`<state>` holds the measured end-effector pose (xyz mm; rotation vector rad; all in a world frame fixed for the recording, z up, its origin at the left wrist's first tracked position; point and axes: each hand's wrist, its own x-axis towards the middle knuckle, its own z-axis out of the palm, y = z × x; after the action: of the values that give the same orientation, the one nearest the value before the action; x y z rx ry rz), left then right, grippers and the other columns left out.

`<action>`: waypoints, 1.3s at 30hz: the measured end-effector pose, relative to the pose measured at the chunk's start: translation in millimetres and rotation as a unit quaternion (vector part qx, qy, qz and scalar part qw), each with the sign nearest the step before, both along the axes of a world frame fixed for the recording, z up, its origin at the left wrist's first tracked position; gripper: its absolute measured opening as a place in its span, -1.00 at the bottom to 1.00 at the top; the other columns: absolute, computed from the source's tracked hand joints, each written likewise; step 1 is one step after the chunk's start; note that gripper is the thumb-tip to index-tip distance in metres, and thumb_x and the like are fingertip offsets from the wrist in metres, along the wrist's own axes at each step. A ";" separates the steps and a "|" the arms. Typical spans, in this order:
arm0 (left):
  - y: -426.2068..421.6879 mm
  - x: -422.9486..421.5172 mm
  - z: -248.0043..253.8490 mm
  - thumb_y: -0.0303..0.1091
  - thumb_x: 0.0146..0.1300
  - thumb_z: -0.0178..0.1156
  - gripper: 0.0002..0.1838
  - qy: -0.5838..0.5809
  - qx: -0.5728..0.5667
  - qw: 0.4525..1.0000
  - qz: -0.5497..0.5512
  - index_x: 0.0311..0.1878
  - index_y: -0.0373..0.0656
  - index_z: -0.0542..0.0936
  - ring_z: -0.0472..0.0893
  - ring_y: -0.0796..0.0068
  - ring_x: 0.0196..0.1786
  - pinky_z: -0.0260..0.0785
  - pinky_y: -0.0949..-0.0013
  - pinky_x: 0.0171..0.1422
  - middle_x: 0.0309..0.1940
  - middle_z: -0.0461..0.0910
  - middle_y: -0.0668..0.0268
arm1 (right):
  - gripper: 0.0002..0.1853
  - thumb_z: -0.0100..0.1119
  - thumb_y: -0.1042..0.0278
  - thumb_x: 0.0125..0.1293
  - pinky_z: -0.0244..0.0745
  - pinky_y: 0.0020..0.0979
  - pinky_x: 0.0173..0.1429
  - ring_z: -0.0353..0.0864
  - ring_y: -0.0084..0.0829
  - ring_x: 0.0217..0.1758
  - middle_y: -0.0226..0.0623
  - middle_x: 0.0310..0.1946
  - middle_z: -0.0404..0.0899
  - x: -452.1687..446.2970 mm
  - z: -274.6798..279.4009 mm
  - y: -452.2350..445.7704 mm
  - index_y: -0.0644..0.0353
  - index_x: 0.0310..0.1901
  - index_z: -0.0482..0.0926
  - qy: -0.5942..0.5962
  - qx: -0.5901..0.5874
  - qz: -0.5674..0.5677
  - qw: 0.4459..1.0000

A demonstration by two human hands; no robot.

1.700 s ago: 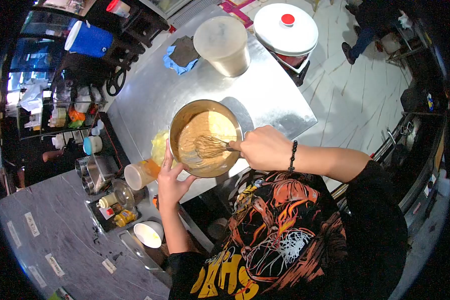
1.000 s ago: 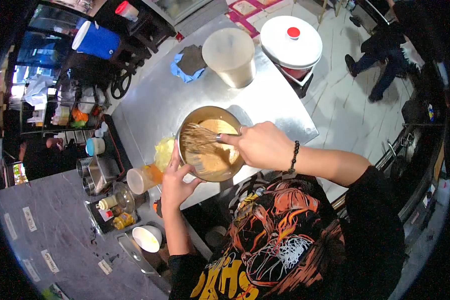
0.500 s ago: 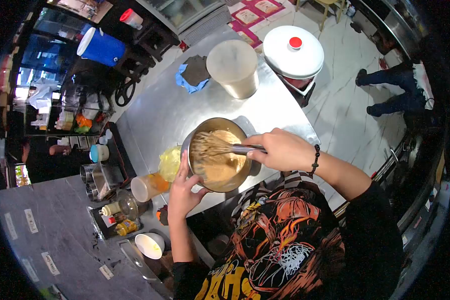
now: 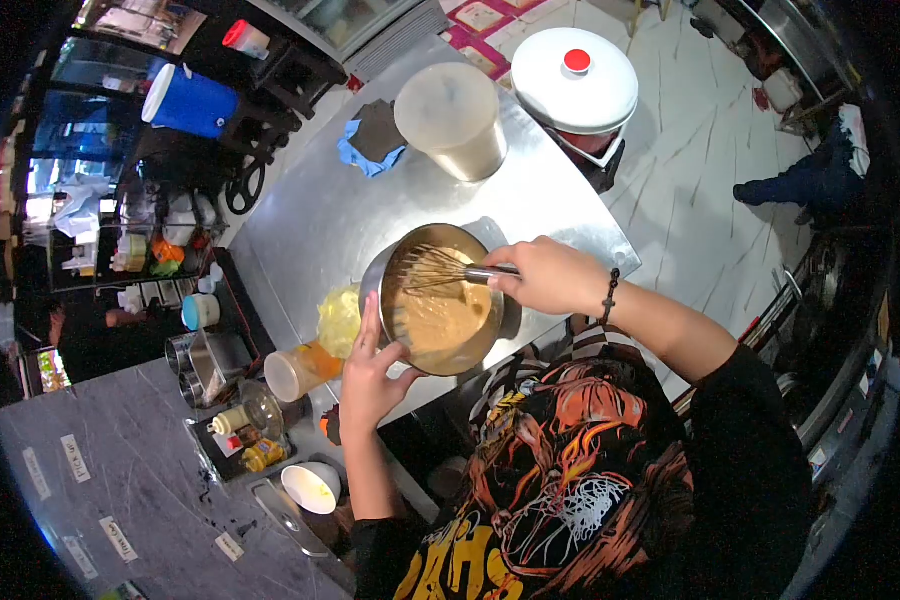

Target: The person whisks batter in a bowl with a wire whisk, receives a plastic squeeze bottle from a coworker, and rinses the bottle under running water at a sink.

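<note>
My right hand [image 4: 550, 277] is closed around the handle of a wire whisk [image 4: 432, 268]. The whisk's wires dip into a creamy orange-beige mixture [image 4: 438, 328] in a metal mixing bowl [image 4: 378, 268]. My left hand [image 4: 372, 382] grips the bowl's near left side, thumb and fingers against its rim and outer wall. The bowl tilts a little on the steel table. Just left of it lie a crumpled yellowish plastic bag [image 4: 338, 318] and a tipped translucent container [image 4: 292, 375] with something orange at one end.
On the steel table [image 4: 300, 225] stand a tall lidded container [image 4: 455, 120] and a dark pad on blue cloth [image 4: 375, 138]. A white lidded pot [image 4: 575, 85] is beyond its edge. Sauce bottles [image 4: 260, 455] and a white bowl [image 4: 312, 487] sit lower left. Another person's legs [image 4: 805, 188] show at right.
The whisk has shifted within the bowl toward its far side, and its wires look sharper. Both hands keep their holds. The whole view has moved slightly, and the other person's legs have changed position.
</note>
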<state>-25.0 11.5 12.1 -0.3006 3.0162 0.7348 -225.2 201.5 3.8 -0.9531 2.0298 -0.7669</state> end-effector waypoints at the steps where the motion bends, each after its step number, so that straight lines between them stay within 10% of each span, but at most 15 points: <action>1: 0.9 -0.4 0.1 -0.46 -0.37 0.43 -0.71 -0.005 0.003 1.000 0.005 -0.51 -0.19 0.53 0.11 0.02 0.36 0.16 0.21 0.30 0.35 0.00 -0.03 | -0.67 0.05 0.16 0.19 0.44 -0.17 -0.11 0.57 -0.05 -0.26 -0.01 -0.38 0.58 2.0 6.9 0.5 0.01 -0.02 0.53 -0.011 -0.009 0.012 1.000; 39: -8.9 7.5 -6.6 -0.45 -0.44 0.45 -0.69 0.004 -0.027 0.999 0.023 -0.51 -0.16 0.57 0.26 0.07 0.29 0.34 0.26 0.15 0.34 0.05 -0.01 | -0.74 0.00 0.37 0.06 0.47 -0.17 -0.45 0.60 -0.10 -0.51 -0.08 -0.64 0.54 49.7 -24.6 -7.3 0.21 -0.18 0.49 0.171 -0.078 0.059 0.980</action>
<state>-17.6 2.6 5.4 -0.3693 3.0499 0.6610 -175.5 194.1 -20.8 -1.3621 2.2018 -0.7455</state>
